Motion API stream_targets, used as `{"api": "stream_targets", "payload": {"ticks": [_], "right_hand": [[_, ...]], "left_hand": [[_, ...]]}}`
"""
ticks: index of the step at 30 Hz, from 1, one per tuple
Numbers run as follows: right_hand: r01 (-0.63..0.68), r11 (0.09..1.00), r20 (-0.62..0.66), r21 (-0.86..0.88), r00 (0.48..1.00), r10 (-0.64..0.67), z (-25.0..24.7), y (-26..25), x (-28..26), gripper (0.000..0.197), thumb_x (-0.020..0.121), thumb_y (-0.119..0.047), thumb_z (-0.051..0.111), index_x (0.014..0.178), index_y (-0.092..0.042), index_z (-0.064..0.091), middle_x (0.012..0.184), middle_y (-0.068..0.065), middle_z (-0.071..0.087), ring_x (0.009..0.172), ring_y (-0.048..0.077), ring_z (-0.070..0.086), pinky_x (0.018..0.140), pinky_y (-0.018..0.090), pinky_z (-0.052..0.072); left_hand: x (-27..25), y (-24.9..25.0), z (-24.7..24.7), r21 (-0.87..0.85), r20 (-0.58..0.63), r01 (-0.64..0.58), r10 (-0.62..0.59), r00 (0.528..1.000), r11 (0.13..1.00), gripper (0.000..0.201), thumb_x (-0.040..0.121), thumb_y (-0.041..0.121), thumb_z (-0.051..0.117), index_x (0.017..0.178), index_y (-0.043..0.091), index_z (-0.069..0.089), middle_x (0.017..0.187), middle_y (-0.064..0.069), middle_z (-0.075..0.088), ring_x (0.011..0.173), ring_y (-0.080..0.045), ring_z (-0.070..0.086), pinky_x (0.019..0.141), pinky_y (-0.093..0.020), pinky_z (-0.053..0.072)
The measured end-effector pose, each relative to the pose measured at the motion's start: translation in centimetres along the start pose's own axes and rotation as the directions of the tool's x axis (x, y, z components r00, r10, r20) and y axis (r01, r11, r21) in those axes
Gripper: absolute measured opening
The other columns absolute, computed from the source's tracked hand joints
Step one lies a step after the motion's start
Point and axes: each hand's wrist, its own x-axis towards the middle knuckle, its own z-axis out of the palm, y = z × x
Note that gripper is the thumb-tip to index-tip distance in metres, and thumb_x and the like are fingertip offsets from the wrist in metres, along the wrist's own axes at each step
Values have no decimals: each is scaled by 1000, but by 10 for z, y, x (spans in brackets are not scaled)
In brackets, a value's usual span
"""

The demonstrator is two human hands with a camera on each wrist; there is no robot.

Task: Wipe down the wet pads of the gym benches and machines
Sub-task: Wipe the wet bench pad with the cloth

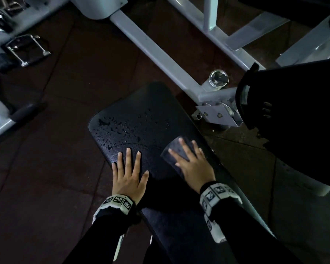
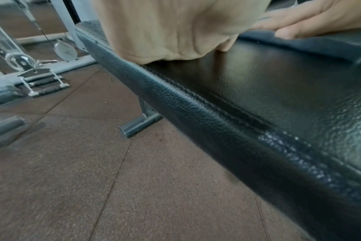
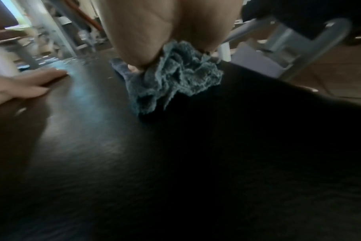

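Observation:
A long black bench pad (image 1: 141,111) runs away from me, with water droplets (image 1: 122,128) scattered over its far end. My left hand (image 1: 129,172) lies flat on the pad's left side, fingers straight and spread, holding nothing. My right hand (image 1: 191,163) presses flat on a blue-grey cloth (image 1: 176,149) near the pad's right edge, just short of the droplets. In the right wrist view the cloth (image 3: 175,78) bunches under the palm of my right hand (image 3: 169,32). The left wrist view shows my left hand's palm (image 2: 175,29) resting on the pad (image 2: 278,91).
A grey machine frame (image 1: 160,52) crosses beyond the bench. A second black pad (image 1: 293,111) stands close on the right. A metal cable handle (image 1: 27,48) lies on the brown rubber floor (image 1: 46,168) at the far left. The bench foot (image 2: 138,125) sits under the pad.

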Motion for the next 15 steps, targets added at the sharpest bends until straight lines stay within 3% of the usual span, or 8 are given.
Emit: {"api": "stream_targets", "payload": {"ticks": [3, 6, 8, 11, 13, 15], "right_hand": [[-175, 982, -9, 72, 984, 176, -11, 29, -8, 59, 96, -26, 45, 142, -51, 17, 155, -14, -11, 143, 35, 7, 103, 48, 36], [-336, 930, 27, 149, 942, 336, -11, 48, -47, 56, 97, -39, 30, 135, -62, -4, 149, -23, -27, 144, 22, -3, 99, 44, 45], [-323, 934, 9, 150, 945, 326, -3, 49, -81, 53, 96, -44, 23, 137, -60, -7, 151, -21, -24, 144, 22, -3, 103, 44, 42], [-257, 965, 36, 54, 966, 256, 10, 31, -123, 51, 94, -52, 19, 143, -53, 6, 157, -11, -7, 142, 30, 2, 101, 46, 42], [-194, 981, 56, 1, 980, 193, 19, 10, -132, 51, 94, -54, 21, 145, -46, 16, 158, -5, 6, 140, 35, 10, 97, 47, 42], [-91, 995, 46, -37, 995, 92, 29, -12, -125, 51, 95, -52, 23, 145, -42, 18, 158, -4, 9, 139, 37, 15, 101, 48, 36]], "left_hand": [[-1, 0, 2, 5, -3, 8, -8, 1000, 1000, 67, 92, 59, 12, 149, 33, -11, 158, 1, -18, 143, -19, -25, 112, -35, -24], [0, -1, 4, 7, -12, 4, -4, 1000, 1000, 67, 94, 58, 15, 151, 31, -5, 159, 1, -17, 144, -21, -20, 113, -36, -22], [0, -1, 4, 11, -13, 6, -6, 1000, 1000, 67, 94, 56, 18, 152, 28, 0, 160, 0, -13, 145, -24, -15, 114, -37, -20], [0, 0, 5, 14, -26, 7, -7, 1000, 1000, 67, 94, 56, 19, 152, 29, -1, 160, -1, -11, 146, -25, -14, 114, -38, -19], [-1, 0, 5, 14, -28, 10, -10, 1000, 1000, 68, 93, 57, 18, 152, 30, -4, 160, 0, -14, 145, -24, -16, 114, -38, -19], [0, -1, 6, 8, -21, 14, -14, 1000, 1000, 68, 93, 57, 19, 152, 30, -3, 160, -1, -12, 145, -23, -17, 114, -38, -19]]}}
